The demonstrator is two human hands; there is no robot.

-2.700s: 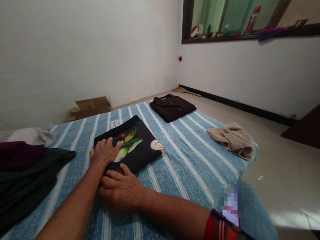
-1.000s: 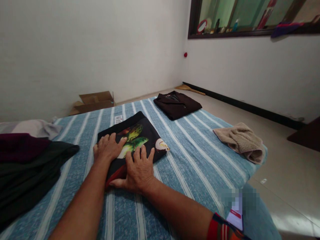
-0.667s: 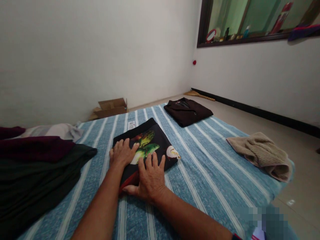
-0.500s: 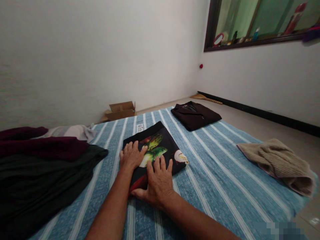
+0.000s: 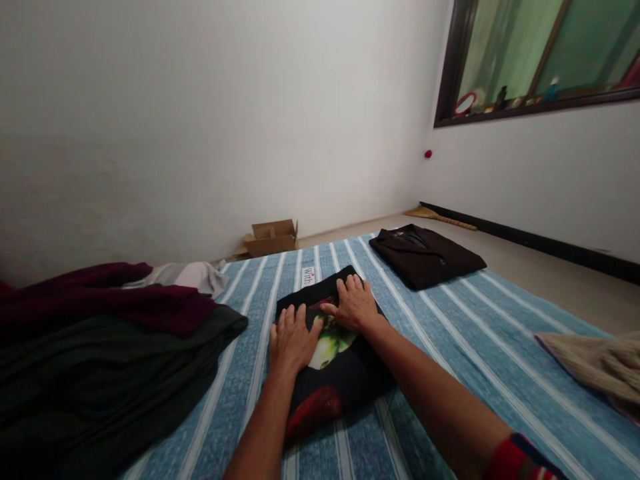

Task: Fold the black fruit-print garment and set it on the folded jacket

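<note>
Left hand: the left hand [image 5: 291, 340] lies palm down, fingers spread and flat, on the near-left part of a folded black printed garment [image 5: 334, 363]; it presses, it grips nothing.
Right hand: the right hand [image 5: 354, 303] rests flat and open on the far half of the same garment, at about 1 o'clock from the left hand, fingers pointing left; nothing is held.
Garment: the folded piece lies on the striped blue sheet [image 5: 450, 347] in the middle of the mattress, straight ahead at 12 o'clock, with a green fruit print showing between the two hands and a red patch at its near edge.
Around it: a loose heap of dark clothes [image 5: 100, 360] sits at 9 o'clock, its edge near the garment but apart from it; a folded dark brown garment [image 5: 427, 257] lies at 2 o'clock, well apart; a beige knitted piece [image 5: 597, 367] hangs at the sheet's right edge at 3 o'clock; a cardboard box [image 5: 271, 237] stands on the floor beyond the mattress.
Risk: with both palms only pressing, a sideways push could drag the top layer and skew the fold.
Risk, second: the soft sheet may bunch under the pressure and crease the garment's underside.
Risk, third: the near edge, where the red patch shows, lies under neither hand and could spring open.
</note>
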